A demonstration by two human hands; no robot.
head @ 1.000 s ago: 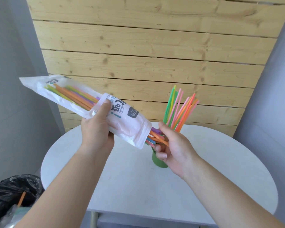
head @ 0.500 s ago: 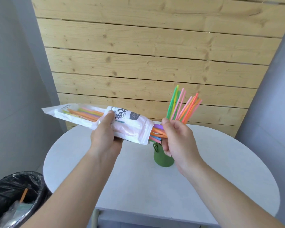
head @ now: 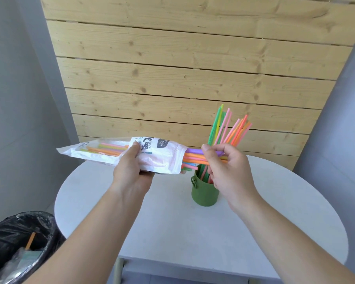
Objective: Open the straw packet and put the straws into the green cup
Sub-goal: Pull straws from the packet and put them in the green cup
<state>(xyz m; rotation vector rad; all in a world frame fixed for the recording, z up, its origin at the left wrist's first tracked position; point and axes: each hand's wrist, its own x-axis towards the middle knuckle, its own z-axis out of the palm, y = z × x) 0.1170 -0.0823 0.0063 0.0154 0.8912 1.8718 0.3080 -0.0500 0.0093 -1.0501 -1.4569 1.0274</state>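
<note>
Orange, pink and purple straw ends point(head: 195, 159) stick out of the packet's open mouth, and your right hand point(head: 228, 171) has them pinched, fingers curled round the bunch. Your left hand point(head: 131, 173) grips the straw packet point(head: 164, 158) around its middle, thumb pressed on the printed face. It holds the packet roughly level above the table point(head: 172, 232), mouth pointing right. More straws show through the clear part toward the sealed left end, so plenty lie inside.

Just below the packet mouth and your right hand stands the green cup point(head: 205, 193). It holds a spray of upright straws point(head: 228, 128) that fan up and to the right. At the lower left, beside the table, is a bin with a black liner point(head: 19, 242).

The opening step looks done, and you are partway through the transfer with another bunch ready to be drawn out. Next, pull straight to the right along the packet's length while your left hand keeps the packet from following. Once the far ends clear the mouth, tip the bunch upright and lower it into the cup among the straws standing there. Keep your pinch firm, because smooth straws can slide apart and scatter. Come down gently too: the cup looks light and is top-heavy with tall straws, so a sideways knock could tip it.
</note>
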